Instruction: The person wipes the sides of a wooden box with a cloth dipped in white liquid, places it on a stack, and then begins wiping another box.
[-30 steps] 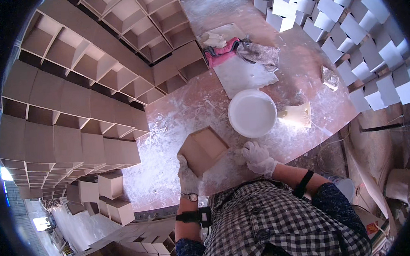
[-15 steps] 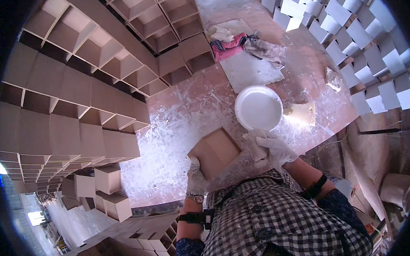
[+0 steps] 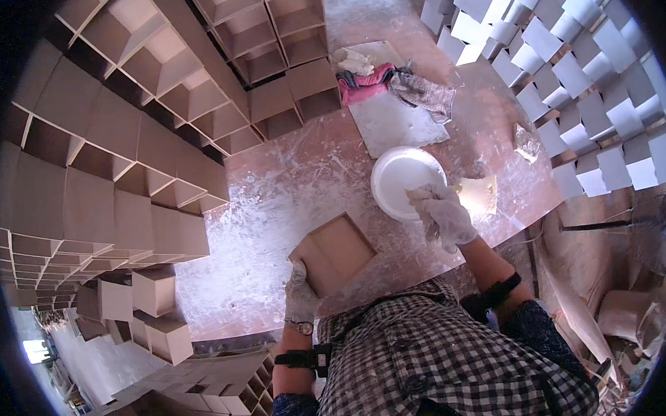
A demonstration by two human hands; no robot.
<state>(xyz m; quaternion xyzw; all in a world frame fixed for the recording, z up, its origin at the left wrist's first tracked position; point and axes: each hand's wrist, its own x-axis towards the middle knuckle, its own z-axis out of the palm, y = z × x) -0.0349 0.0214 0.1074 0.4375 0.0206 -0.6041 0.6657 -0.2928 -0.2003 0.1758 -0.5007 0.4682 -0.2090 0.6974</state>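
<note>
In a whitish glove, my left hand (image 3: pixel 301 293) grips the left side of a brown open-topped cardboard box (image 3: pixel 336 254), tilted above the table. My gloved right hand (image 3: pixel 449 216) is closed around a pale, crumpled piece like a rag or sponge (image 3: pixel 422 195); its exact kind is unclear. That piece is over the near right part of a round white bowl (image 3: pixel 383 191) with white contents. Whether it touches the contents cannot be made out.
Brown boxes stand in tall stacks (image 3: pixel 129 128) on the left, and white boxes (image 3: pixel 596 107) at the upper right. The stained table (image 3: pixel 238 249) bears a pale board (image 3: pixel 400 131), a pink and grey cloth (image 3: pixel 376 83) and a cream-coloured piece (image 3: pixel 479 194) beside the bowl.
My right hand has moved from beside the cardboard box up to the bowl, carrying the pale crumpled piece. My left hand still holds the box. The whole view has shifted slightly.
</note>
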